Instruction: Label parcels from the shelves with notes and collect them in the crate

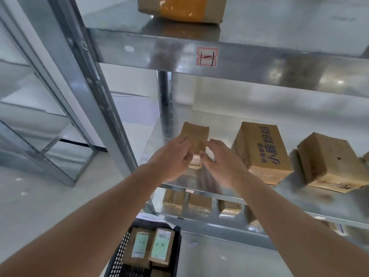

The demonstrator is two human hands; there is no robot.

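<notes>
cardboard, a small brown parcel lies on the steel shelf, far left of its row. left hand and right hand flank its near end, fingers spread, touching but not clasped. below, the black crate holds two parcels with green notes.

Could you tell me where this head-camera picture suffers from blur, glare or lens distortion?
Head view: both hands, left hand and right hand, are motion-blurred around the small cardboard parcel; the metal shelf beam carries smeared reflections; the wide-angle lens bows the shelf upright; the labelled parcels in the black crate are soft.
</notes>
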